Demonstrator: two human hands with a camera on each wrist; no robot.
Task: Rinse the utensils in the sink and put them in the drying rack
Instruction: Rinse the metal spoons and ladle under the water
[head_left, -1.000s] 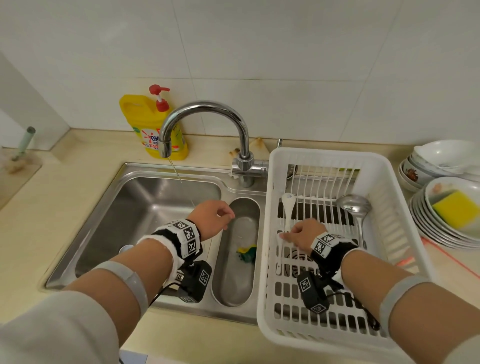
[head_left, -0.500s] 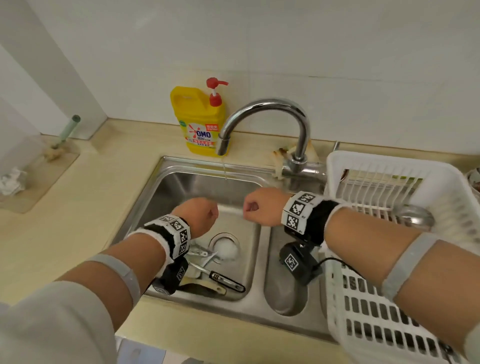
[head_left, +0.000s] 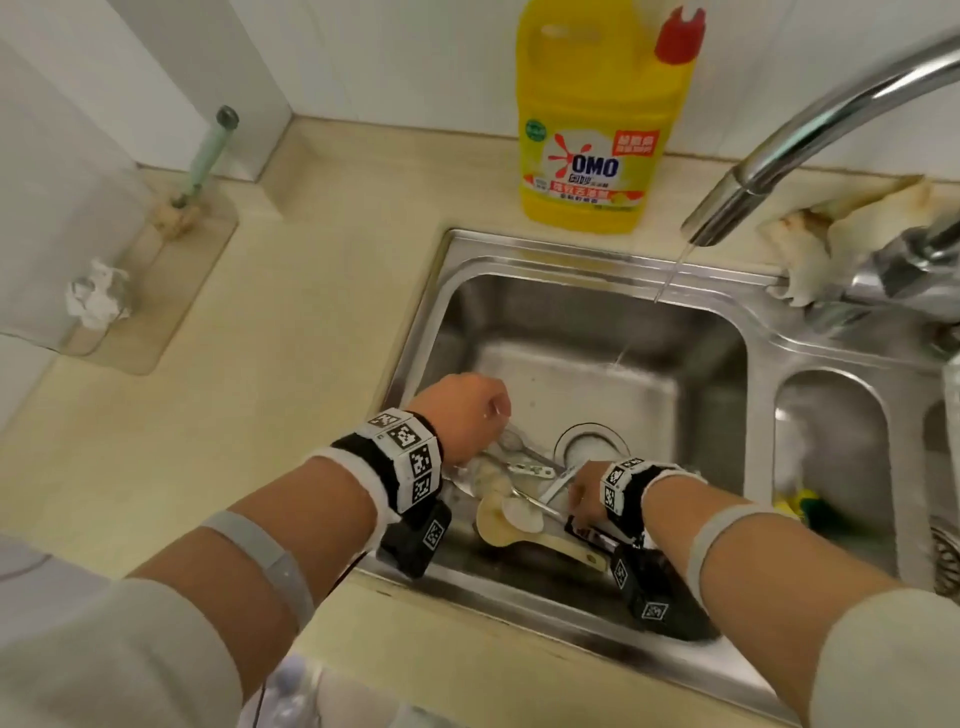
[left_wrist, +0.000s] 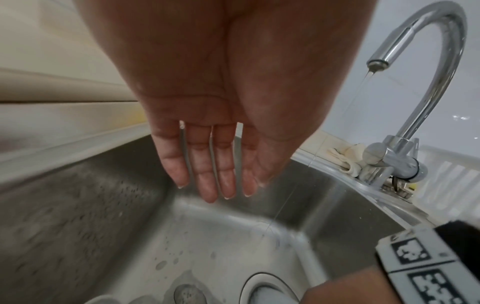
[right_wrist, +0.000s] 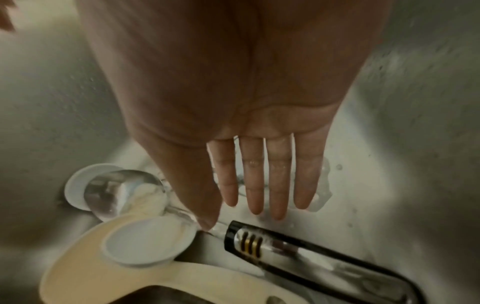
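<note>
Several utensils lie piled at the front of the steel sink (head_left: 597, 322): a cream rice paddle (head_left: 524, 530), a white ceramic spoon (head_left: 522, 512), a metal spoon (head_left: 519, 447) and a steel ladle (right_wrist: 124, 193) with a black handle (right_wrist: 311, 255). My right hand (right_wrist: 259, 209) reaches down over the pile with straight fingers. Its thumb tip touches the ladle's shaft and it holds nothing. My left hand (left_wrist: 221, 191) hangs over the left of the basin, fingers straight and empty. Only a sliver of the white drying rack (left_wrist: 454, 176) shows at the right.
The faucet (head_left: 779, 156) runs a thin stream into the back of the basin. A yellow detergent bottle (head_left: 592, 119) stands behind the sink. The narrow second basin (head_left: 831, 441) holds a green and yellow scrubber (head_left: 800, 506). The drain (head_left: 592, 447) lies between my hands.
My right hand left the drying rack, crossed over to the sink and came down onto the utensil pile. My left hand dropped lower into the basin. The head view swung left and closer.
</note>
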